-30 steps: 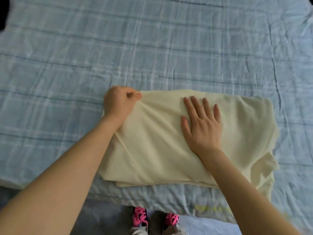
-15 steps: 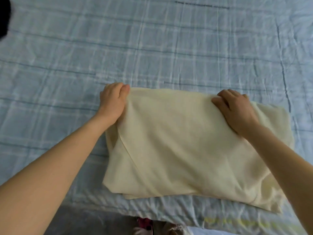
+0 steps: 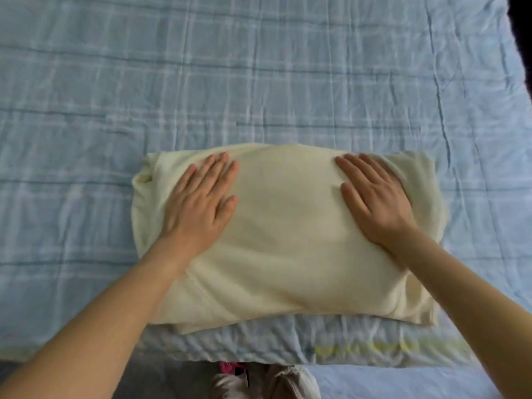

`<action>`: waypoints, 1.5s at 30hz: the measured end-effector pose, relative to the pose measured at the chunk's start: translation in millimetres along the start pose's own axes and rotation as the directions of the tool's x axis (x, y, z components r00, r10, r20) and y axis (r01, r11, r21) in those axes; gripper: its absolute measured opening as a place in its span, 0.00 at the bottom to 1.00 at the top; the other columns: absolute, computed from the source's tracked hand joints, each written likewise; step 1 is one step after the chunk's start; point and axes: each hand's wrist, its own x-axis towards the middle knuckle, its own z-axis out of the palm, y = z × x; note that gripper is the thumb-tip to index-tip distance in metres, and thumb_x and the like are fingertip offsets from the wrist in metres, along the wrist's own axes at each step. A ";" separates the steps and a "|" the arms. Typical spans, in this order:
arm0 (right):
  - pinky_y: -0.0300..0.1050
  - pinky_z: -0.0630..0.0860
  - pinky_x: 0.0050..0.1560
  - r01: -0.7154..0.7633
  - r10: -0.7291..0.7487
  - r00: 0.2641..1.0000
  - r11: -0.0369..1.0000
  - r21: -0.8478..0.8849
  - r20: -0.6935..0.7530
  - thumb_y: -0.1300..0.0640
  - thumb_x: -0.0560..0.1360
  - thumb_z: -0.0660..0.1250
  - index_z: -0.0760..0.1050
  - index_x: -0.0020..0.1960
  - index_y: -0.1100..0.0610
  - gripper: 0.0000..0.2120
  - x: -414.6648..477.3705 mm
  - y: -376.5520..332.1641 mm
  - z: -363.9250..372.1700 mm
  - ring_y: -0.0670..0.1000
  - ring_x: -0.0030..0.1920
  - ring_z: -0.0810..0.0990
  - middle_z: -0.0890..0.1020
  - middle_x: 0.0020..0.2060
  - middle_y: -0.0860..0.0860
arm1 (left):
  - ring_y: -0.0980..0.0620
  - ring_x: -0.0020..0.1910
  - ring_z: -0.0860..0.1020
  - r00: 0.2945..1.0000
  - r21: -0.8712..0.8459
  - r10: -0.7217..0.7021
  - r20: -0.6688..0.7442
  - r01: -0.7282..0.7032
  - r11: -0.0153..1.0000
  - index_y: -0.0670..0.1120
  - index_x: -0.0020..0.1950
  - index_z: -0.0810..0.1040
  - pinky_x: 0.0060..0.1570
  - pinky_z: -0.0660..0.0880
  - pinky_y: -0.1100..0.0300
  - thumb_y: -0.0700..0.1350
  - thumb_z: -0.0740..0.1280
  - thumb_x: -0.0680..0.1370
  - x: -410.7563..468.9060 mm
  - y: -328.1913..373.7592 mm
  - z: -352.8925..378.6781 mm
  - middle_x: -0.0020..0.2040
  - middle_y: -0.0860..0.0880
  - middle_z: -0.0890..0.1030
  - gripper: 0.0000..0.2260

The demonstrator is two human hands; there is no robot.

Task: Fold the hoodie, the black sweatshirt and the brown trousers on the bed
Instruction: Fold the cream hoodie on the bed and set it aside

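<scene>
One of the three garments looks close to finished. On the left, the left hand (image 3: 198,208) lies flat on the cream hoodie (image 3: 288,240), its fingers (image 3: 218,171) straight and close together, gripping nothing. The hoodie, taken as such by its colour since no hood shows, sits as a compact, roughly rectangular bundle near the front edge of the bed (image 3: 259,82), with layered edges showing at its near side. On the right, the right hand (image 3: 377,203) presses the same top face, fingers (image 3: 354,168) likewise extended and slightly spread. Both palms seem to be smoothing or settling the last fold. Neither the black sweatshirt nor the brown trousers can be seen, so roughly two thirds of the job probably remains. A dark patch (image 3: 522,30) at the far right corner is too cropped to identify.
</scene>
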 end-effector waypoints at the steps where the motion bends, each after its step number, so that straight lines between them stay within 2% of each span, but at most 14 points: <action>1: 0.49 0.49 0.80 -0.013 0.013 1.000 1.000 0.016 -0.008 0.40 0.81 0.44 0.59 0.80 0.50 0.31 -4.6 13.0 0.0 0.50 0.80 0.57 0.63 0.79 0.50 | 0.47 0.77 0.60 1.000 0.014 0.017 -0.020 -0.017 1.000 0.45 0.78 0.61 0.75 0.56 0.47 0.54 0.50 0.82 -3.8 -10.8 3.5 0.78 0.45 0.61 0.26; 4: 0.47 0.49 0.80 -0.108 0.108 0.991 0.994 0.003 -0.083 0.40 0.81 0.45 0.58 0.81 0.50 0.30 -15.1 16.4 0.7 0.51 0.80 0.56 0.62 0.79 0.53 | 0.46 0.77 0.60 1.000 0.038 0.007 -0.010 -0.007 0.999 0.43 0.78 0.61 0.75 0.58 0.46 0.53 0.50 0.82 -1.0 -7.6 -1.2 0.78 0.43 0.61 0.26; 8: 0.53 0.41 0.78 -0.236 0.224 0.949 0.971 -0.028 -0.223 0.37 0.82 0.43 0.54 0.81 0.47 0.30 -42.7 -0.3 8.4 0.54 0.80 0.53 0.59 0.80 0.51 | 0.42 0.78 0.58 0.981 0.007 -0.194 -0.030 0.194 0.981 0.45 0.79 0.60 0.75 0.51 0.42 0.57 0.47 0.81 -21.9 23.8 -6.4 0.78 0.41 0.60 0.29; 11: 0.55 0.45 0.78 -0.112 0.098 0.973 0.992 -0.052 -0.211 0.36 0.82 0.45 0.50 0.82 0.42 0.30 -76.2 10.1 35.1 0.53 0.81 0.51 0.55 0.81 0.48 | 0.45 0.79 0.54 0.996 0.036 -0.091 -0.012 0.092 0.995 0.49 0.80 0.54 0.75 0.50 0.41 0.60 0.45 0.82 -64.1 40.6 14.8 0.80 0.45 0.55 0.29; 14: 0.54 0.53 0.79 -0.029 0.029 0.979 1.000 0.004 -0.200 0.40 0.82 0.51 0.56 0.81 0.47 0.29 -78.6 30.0 42.5 0.55 0.80 0.55 0.59 0.80 0.52 | 0.46 0.79 0.55 0.999 -0.009 -0.030 -0.021 0.030 1.000 0.48 0.80 0.55 0.75 0.53 0.43 0.58 0.48 0.82 -73.6 27.0 29.4 0.80 0.45 0.57 0.28; 19: 0.56 0.49 0.80 -0.104 0.111 0.986 0.993 0.061 -0.121 0.41 0.81 0.48 0.53 0.82 0.46 0.30 -82.2 12.1 21.3 0.55 0.81 0.51 0.56 0.81 0.50 | 0.45 0.78 0.56 0.992 -0.051 -0.121 0.028 0.123 0.991 0.47 0.79 0.56 0.75 0.52 0.43 0.56 0.49 0.81 -70.8 42.5 0.1 0.79 0.44 0.57 0.28; 25: 0.57 0.48 0.79 0.051 -0.053 0.955 0.999 -0.017 -0.293 0.45 0.83 0.50 0.53 0.82 0.47 0.28 -86.7 -35.9 23.4 0.55 0.81 0.53 0.58 0.80 0.50 | 0.44 0.79 0.55 0.984 -0.063 -0.165 -0.075 0.160 0.985 0.49 0.80 0.56 0.75 0.50 0.41 0.55 0.52 0.81 -78.5 67.7 6.9 0.80 0.45 0.57 0.27; 29: 0.61 0.52 0.78 0.065 -0.069 0.972 0.998 -0.026 -0.225 0.46 0.82 0.54 0.57 0.81 0.50 0.28 -78.9 -55.3 47.9 0.56 0.80 0.54 0.59 0.80 0.52 | 0.45 0.78 0.56 0.983 -0.085 -0.182 -0.017 0.180 0.980 0.49 0.80 0.56 0.75 0.52 0.42 0.55 0.51 0.81 -77.9 75.9 22.9 0.80 0.45 0.57 0.27; 33: 0.60 0.50 0.78 0.029 -0.033 0.971 0.999 -0.020 -0.238 0.46 0.82 0.52 0.57 0.81 0.49 0.28 -81.6 -54.8 48.1 0.57 0.80 0.54 0.60 0.80 0.52 | 0.42 0.77 0.59 0.973 -0.154 -0.230 -0.034 0.223 0.963 0.52 0.78 0.60 0.74 0.54 0.42 0.55 0.54 0.80 -85.2 60.5 8.0 0.79 0.45 0.60 0.26; 35: 0.61 0.50 0.78 0.024 -0.022 0.966 1.000 0.006 -0.257 0.46 0.81 0.52 0.58 0.81 0.49 0.28 -81.6 -64.6 42.5 0.58 0.80 0.55 0.62 0.79 0.52 | 0.38 0.76 0.59 0.904 -0.187 -0.422 -0.076 0.403 0.896 0.51 0.78 0.62 0.74 0.56 0.40 0.56 0.58 0.79 -98.2 47.1 -1.7 0.79 0.42 0.59 0.27; 38: 0.61 0.50 0.78 0.079 -0.072 0.955 0.997 0.010 -0.287 0.48 0.81 0.52 0.61 0.80 0.50 0.27 -77.6 -92.1 40.8 0.59 0.79 0.57 0.64 0.78 0.53 | 0.34 0.71 0.62 0.718 -0.247 -0.696 -0.026 0.670 0.700 0.52 0.79 0.60 0.69 0.60 0.40 0.57 0.67 0.77 -112.2 34.8 -9.7 0.76 0.36 0.59 0.33; 39: 0.62 0.49 0.77 0.098 -0.093 0.953 0.995 0.004 -0.290 0.48 0.81 0.53 0.62 0.79 0.50 0.27 -76.2 -100.6 43.0 0.59 0.79 0.57 0.64 0.78 0.53 | 0.34 0.70 0.62 0.688 -0.316 -0.725 0.019 0.692 0.648 0.51 0.79 0.58 0.68 0.61 0.41 0.57 0.68 0.76 -112.9 32.5 -11.5 0.76 0.35 0.60 0.35; 42: 0.64 0.50 0.77 0.103 -0.105 0.957 0.994 -0.023 -0.271 0.48 0.81 0.53 0.63 0.79 0.49 0.27 -73.4 -110.1 56.2 0.58 0.79 0.58 0.65 0.78 0.52 | 0.42 0.67 0.66 0.700 -0.537 -0.712 0.056 0.623 0.569 0.51 0.78 0.60 0.67 0.63 0.53 0.54 0.74 0.72 -112.7 20.8 -10.9 0.69 0.38 0.66 0.39; 45: 0.62 0.48 0.78 0.079 -0.098 0.950 0.994 -0.075 -0.298 0.47 0.80 0.55 0.62 0.79 0.48 0.28 -72.2 -103.9 70.9 0.56 0.79 0.57 0.66 0.78 0.51 | 0.51 0.56 0.69 0.626 -0.711 -0.747 0.224 0.629 0.314 0.63 0.75 0.59 0.57 0.64 0.62 0.53 0.79 0.66 -114.9 1.2 -15.5 0.63 0.48 0.65 0.43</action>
